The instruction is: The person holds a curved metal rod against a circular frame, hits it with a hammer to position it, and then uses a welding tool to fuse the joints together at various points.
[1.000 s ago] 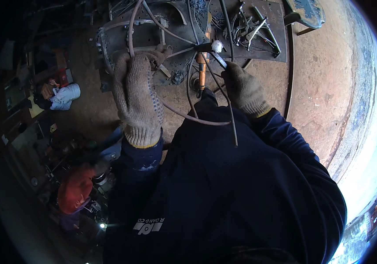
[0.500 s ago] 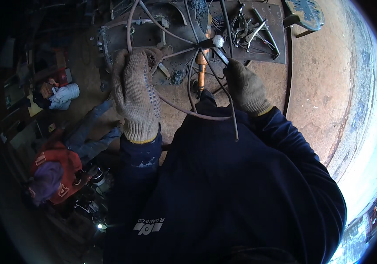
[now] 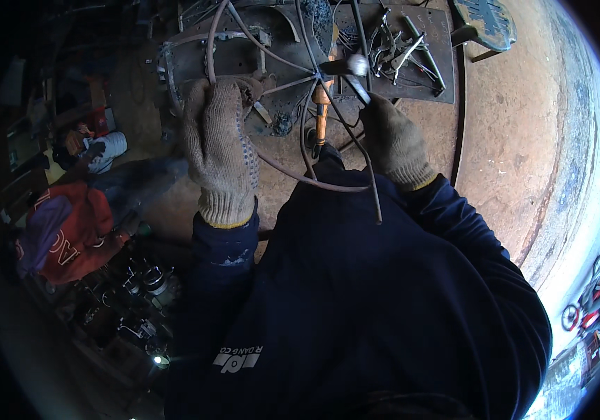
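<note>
A frame of bent metal rods (image 3: pixel 293 176), with spokes crossing at a joint and a curved hoop, stands in front of my body. My left hand (image 3: pixel 221 150), in a knitted grey glove with dots, is closed around the hoop's left side; its fingertips are hidden. In my right hand (image 3: pixel 394 140), also gloved, is the handle of a hammer (image 3: pixel 357 66). The hammer's head is just right of the joint where the spokes cross; whether it touches is unclear. Beneath the frame lies an orange power tool (image 3: pixel 321 115).
A dark metal worktable (image 3: pixel 422 85) carries a heap of metal parts (image 3: pixel 398 52). Beyond it at right stands a worn stool (image 3: pixel 483 24). On the left a person in a red top (image 3: pixel 69 224) bends beside machine parts (image 3: pixel 153 280). A red motorcycle (image 3: pixel 597 308) is at far right.
The hammer and my right hand have shifted slightly right. My left hand stays on the hoop. The person at left has leaned and moved away leftward, and the motorcycle has come into view.
</note>
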Tool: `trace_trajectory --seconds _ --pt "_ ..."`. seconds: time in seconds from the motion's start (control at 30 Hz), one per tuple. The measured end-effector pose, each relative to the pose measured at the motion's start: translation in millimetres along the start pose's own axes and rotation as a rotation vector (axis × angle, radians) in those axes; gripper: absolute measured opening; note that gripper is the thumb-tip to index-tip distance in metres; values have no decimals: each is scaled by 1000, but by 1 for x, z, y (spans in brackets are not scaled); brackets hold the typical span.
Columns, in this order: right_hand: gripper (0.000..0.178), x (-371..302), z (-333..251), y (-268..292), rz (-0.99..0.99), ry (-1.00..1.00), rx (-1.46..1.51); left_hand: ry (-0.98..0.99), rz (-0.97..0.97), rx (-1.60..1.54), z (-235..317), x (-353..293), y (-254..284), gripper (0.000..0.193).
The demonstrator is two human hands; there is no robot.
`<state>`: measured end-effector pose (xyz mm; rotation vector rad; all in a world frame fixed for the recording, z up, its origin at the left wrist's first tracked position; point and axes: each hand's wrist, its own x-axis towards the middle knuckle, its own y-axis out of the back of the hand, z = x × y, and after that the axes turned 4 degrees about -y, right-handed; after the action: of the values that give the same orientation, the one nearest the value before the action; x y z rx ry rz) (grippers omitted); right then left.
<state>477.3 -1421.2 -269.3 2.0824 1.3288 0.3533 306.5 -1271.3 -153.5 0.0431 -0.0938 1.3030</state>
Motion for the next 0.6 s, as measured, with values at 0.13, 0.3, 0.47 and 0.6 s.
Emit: trace_trajectory --seconds 0.13,0.3,0.47,0.6 --pt "33 7 -17 13 -149 -170 -50 11 72 14 3 -4 -7 22" --pt "33 1 -19 11 -59 -108 -14 -115 29 204 -1 -8 -6 25" --pt "33 -1 -8 6 -8 -51 39 7 -52 172 23 -7 -16 26" --pt "32 2 -20 15 -130 -119 -17 -108 -44 225 14 -12 -9 25"
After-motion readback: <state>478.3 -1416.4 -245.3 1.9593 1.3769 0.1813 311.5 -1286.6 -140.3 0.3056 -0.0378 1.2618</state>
